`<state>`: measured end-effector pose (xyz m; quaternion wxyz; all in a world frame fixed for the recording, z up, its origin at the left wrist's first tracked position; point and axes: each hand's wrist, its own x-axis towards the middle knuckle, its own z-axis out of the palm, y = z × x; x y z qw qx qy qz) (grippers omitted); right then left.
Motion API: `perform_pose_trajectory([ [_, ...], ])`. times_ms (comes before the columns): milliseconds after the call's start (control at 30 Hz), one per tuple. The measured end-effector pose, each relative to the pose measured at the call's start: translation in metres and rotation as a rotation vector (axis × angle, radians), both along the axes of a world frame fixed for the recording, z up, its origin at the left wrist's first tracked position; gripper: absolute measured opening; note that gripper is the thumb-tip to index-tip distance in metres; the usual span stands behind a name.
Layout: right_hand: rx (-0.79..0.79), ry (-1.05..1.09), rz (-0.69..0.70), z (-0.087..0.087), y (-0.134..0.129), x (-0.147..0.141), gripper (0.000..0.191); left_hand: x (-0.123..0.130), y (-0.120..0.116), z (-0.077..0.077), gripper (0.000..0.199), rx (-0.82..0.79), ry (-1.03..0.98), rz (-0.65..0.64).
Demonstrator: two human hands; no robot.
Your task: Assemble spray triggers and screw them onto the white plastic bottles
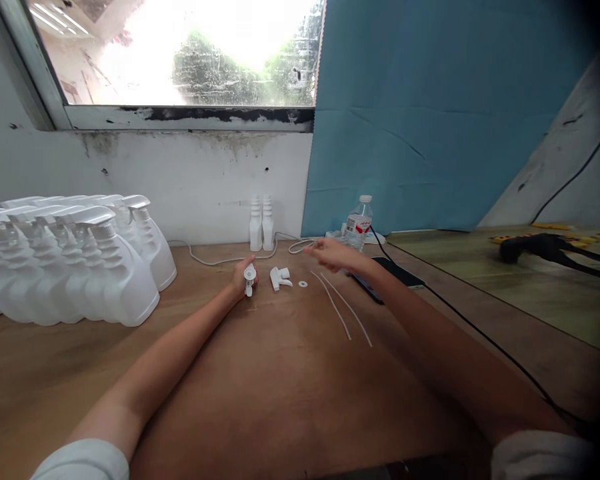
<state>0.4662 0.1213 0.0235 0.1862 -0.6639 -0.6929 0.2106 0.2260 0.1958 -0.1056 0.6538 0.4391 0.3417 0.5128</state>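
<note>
My left hand (pixel 241 275) is wrapped round a white spray head (pixel 250 275), whose round opening faces the camera. Just right of it, a second white spray head (pixel 281 278) lies on the wooden table (pixel 260 387), with a small white ring (pixel 303 284) beside it. My right hand (pixel 330 255) hovers above the far ends of two thin white tubes (pixel 347 310), its fingers pressed together. Whatever may be between those fingers is too small to make out.
Many white spray bottles (pixel 90 267) stand at the left. Two white bottles (pixel 261 227) stand by the wall. A clear bottle (pixel 359 225), a dark phone (pixel 400 272) and cables lie beyond or beside my right arm. Black-handled tool (pixel 535 248) is far right.
</note>
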Motion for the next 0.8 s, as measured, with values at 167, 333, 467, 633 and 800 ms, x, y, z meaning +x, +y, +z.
perform_pose_trajectory([
  [167, -0.004, -0.017, 0.377, -0.025, -0.034, -0.035, 0.014, -0.002, -0.018, 0.004, 0.033, -0.03, 0.085, 0.096],
  [333, 0.332, -0.111, 0.487, -0.031, -0.047, -0.056, 0.024, 0.003, -0.026, 0.011, 0.033, -0.044, 0.168, 0.172],
  [467, 0.502, -0.374, 0.497, -0.026, -0.051, -0.062, 0.02, 0.007, -0.031, 0.015, 0.034, -0.039, 0.234, 0.22],
  [633, 0.519, -0.571, 0.438, -0.019, -0.057, -0.068, 0.025, 0.01, -0.035, 0.019, 0.034, -0.012, 0.31, 0.263],
  [800, 0.539, -0.652, 0.425, -0.023, -0.057, -0.072, 0.025, 0.011, -0.034, 0.018, 0.034, 0.021, 0.361, 0.29],
])
